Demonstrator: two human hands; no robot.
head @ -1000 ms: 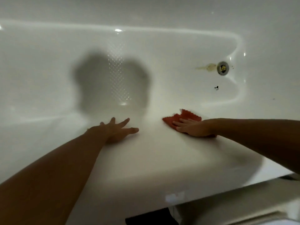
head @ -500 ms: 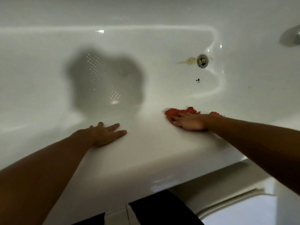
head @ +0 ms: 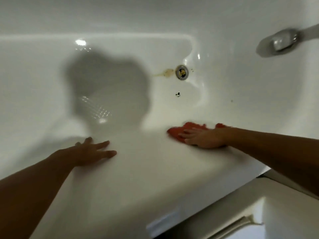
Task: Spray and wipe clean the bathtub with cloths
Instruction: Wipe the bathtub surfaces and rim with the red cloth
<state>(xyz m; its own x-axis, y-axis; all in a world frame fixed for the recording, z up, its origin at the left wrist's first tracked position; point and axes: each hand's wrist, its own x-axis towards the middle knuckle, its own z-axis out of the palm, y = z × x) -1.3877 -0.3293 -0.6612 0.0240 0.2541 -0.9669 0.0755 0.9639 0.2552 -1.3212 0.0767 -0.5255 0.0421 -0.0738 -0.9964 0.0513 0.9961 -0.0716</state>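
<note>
A white bathtub (head: 146,178) fills the view, its broad near rim running under both my arms. My right hand (head: 202,138) lies flat on a red cloth (head: 176,133) and presses it onto the rim's inner edge; part of the cloth is hidden under the palm. My left hand (head: 94,151) rests flat on the rim to the left, fingers spread and straight, holding nothing. No spray bottle is in view.
The drain (head: 181,72) sits at the tub's far right end with a yellow-brown stain (head: 166,73) beside it and small dark specks (head: 177,94) below. A blurred metal fitting (head: 281,41) shows at top right. My head's shadow falls on the tub floor.
My right hand has slid the red cloth along the rim's inner edge, bunching it. The view has shifted, bringing the metal fitting into sight. My left hand stays planted on the rim.
</note>
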